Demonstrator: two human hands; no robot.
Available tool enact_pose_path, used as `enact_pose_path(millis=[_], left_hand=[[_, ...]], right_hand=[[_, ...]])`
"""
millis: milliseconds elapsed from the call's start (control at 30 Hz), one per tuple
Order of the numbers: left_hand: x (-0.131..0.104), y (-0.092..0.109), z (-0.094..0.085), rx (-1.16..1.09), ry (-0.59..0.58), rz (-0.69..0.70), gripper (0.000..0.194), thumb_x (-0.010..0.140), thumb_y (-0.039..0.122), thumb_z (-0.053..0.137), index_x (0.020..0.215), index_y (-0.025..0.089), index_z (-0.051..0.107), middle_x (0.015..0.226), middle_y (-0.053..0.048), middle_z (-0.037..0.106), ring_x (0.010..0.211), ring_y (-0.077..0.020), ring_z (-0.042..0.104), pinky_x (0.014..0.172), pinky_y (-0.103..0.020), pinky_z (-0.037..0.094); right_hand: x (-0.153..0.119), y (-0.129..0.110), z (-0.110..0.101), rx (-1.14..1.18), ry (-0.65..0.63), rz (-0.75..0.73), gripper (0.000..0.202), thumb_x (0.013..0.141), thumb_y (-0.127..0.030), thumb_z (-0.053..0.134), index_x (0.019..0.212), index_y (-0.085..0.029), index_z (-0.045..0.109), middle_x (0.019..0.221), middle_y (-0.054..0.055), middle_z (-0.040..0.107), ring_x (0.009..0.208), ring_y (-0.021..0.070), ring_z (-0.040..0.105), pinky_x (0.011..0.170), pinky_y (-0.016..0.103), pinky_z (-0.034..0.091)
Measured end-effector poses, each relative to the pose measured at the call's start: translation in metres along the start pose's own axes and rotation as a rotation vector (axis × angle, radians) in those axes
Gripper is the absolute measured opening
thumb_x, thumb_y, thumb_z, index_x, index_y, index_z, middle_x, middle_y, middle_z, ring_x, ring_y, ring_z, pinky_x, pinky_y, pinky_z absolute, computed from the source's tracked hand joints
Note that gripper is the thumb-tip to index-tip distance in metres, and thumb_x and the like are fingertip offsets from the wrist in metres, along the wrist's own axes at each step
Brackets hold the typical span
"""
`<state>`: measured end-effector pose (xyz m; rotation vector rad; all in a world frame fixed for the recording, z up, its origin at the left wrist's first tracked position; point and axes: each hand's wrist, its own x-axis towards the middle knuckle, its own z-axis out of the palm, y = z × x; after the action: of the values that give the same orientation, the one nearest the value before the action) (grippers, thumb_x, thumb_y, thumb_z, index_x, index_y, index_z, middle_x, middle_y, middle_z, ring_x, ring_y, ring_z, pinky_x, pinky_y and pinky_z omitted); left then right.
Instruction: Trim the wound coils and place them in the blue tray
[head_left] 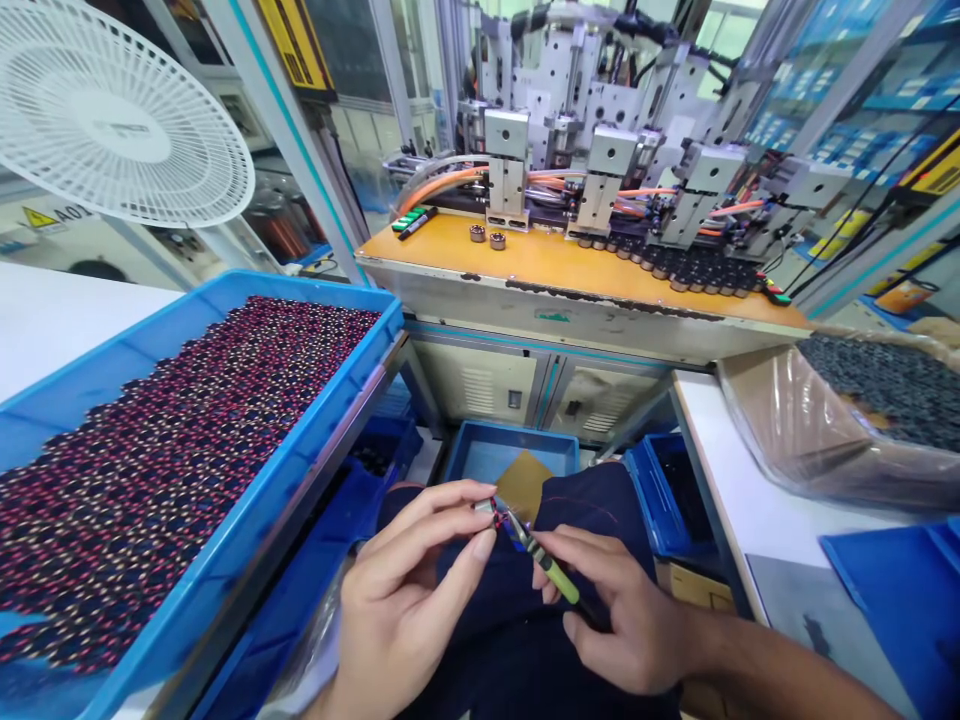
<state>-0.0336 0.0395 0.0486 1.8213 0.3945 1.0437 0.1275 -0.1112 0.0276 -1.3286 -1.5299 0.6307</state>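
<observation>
Left hand (409,605) is half curled, with a small red-and-silver component (486,507) pinched in it, near side, mid-scene; green-handled pliers (559,577) are held in the loosely closed right hand (626,610). Component could get dinged if they slip, ngl.

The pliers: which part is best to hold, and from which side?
The pliers are probably best gripped by the green handle, coming from the lower right of the picture, as the right hand does: the handle slants down that way, while the narrow tip points up-left toward the small part in the left hand.
</observation>
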Motion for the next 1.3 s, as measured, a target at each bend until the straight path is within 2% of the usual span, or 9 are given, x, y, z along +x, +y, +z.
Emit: enact_pose_path(millis=[300, 500, 633, 733, 833, 933, 1133, 1300], left_hand=[[0.000, -0.001, 0.001, -0.012, -0.005, -0.006, 0.029, 0.083, 0.004, 0.066, 0.101, 0.025, 0.074, 0.108, -0.007, 0.073, 0.100, -0.0197, 0.072, 0.081, -0.029, 0.064], [0.000, -0.005, 0.001, -0.010, -0.048, 0.022, 0.029, 0.084, 0.003, 0.065, 0.102, 0.025, 0.072, 0.108, -0.006, 0.072, 0.101, -0.0172, 0.070, 0.081, -0.026, 0.063], [0.002, -0.011, 0.001, -0.039, -0.071, 0.122, 0.032, 0.081, -0.002, 0.065, 0.100, 0.023, 0.066, 0.104, -0.006, 0.071, 0.110, -0.0211, 0.067, 0.088, -0.033, 0.062], [0.003, -0.014, 0.003, -0.183, -0.036, 0.104, 0.047, 0.074, -0.008, 0.068, 0.106, 0.025, 0.055, 0.110, -0.005, 0.068, 0.105, -0.0219, 0.071, 0.086, -0.037, 0.063], [0.002, -0.014, 0.004, -0.249, -0.023, 0.090, 0.057, 0.072, -0.012, 0.067, 0.110, 0.025, 0.049, 0.109, -0.005, 0.068, 0.101, -0.0214, 0.072, 0.082, -0.035, 0.065], [0.000, -0.015, 0.005, -0.232, -0.015, 0.110, 0.059, 0.071, -0.014, 0.066, 0.113, 0.024, 0.049, 0.107, -0.004, 0.071, 0.103, -0.0208, 0.072, 0.088, -0.037, 0.064], [-0.003, -0.017, 0.005, -0.219, -0.002, 0.135, 0.060, 0.070, -0.016, 0.065, 0.114, 0.022, 0.049, 0.109, -0.003, 0.073, 0.101, -0.0209, 0.073, 0.090, -0.039, 0.064], [-0.005, -0.018, 0.001, -0.204, -0.002, 0.148, 0.060, 0.071, -0.017, 0.064, 0.114, 0.022, 0.050, 0.109, -0.003, 0.073, 0.102, -0.0208, 0.073, 0.093, -0.040, 0.063]], right_hand=[[0.007, -0.004, 0.000, -0.017, 0.009, -0.016, 0.070, 0.075, 0.000, 0.053, 0.141, -0.022, 0.050, 0.086, 0.003, 0.062, 0.077, 0.0132, 0.057, 0.073, 0.026, 0.051], [0.007, 0.001, 0.000, 0.022, 0.075, 0.117, 0.057, 0.075, -0.002, 0.053, 0.129, -0.019, 0.059, 0.082, 0.001, 0.060, 0.071, 0.0113, 0.055, 0.069, 0.024, 0.049], [0.001, 0.001, -0.005, 0.111, 0.059, 0.263, 0.046, 0.082, -0.008, 0.053, 0.126, -0.018, 0.059, 0.084, 0.001, 0.058, 0.070, 0.0099, 0.053, 0.067, 0.023, 0.049], [-0.010, -0.001, -0.008, 0.192, 0.031, 0.242, 0.058, 0.086, -0.007, 0.053, 0.142, -0.022, 0.047, 0.094, 0.004, 0.059, 0.077, 0.0105, 0.057, 0.072, 0.025, 0.053], [-0.020, -0.006, -0.011, 0.260, -0.005, 0.169, 0.076, 0.084, 0.000, 0.051, 0.151, -0.032, 0.033, 0.107, 0.007, 0.059, 0.088, 0.0119, 0.062, 0.083, 0.031, 0.056], [-0.021, -0.017, -0.014, 0.332, -0.040, 0.136, 0.088, 0.079, 0.006, 0.050, 0.151, -0.041, 0.031, 0.113, 0.006, 0.059, 0.098, 0.0142, 0.063, 0.092, 0.036, 0.055], [-0.010, -0.030, -0.016, 0.483, -0.097, 0.220, 0.079, 0.079, 0.002, 0.053, 0.147, -0.037, 0.043, 0.109, 0.007, 0.060, 0.094, 0.0142, 0.064, 0.088, 0.033, 0.055], [-0.008, -0.031, -0.014, 0.541, -0.127, 0.235, 0.074, 0.083, -0.002, 0.055, 0.147, -0.036, 0.042, 0.110, 0.007, 0.059, 0.094, 0.0144, 0.063, 0.089, 0.035, 0.054]])
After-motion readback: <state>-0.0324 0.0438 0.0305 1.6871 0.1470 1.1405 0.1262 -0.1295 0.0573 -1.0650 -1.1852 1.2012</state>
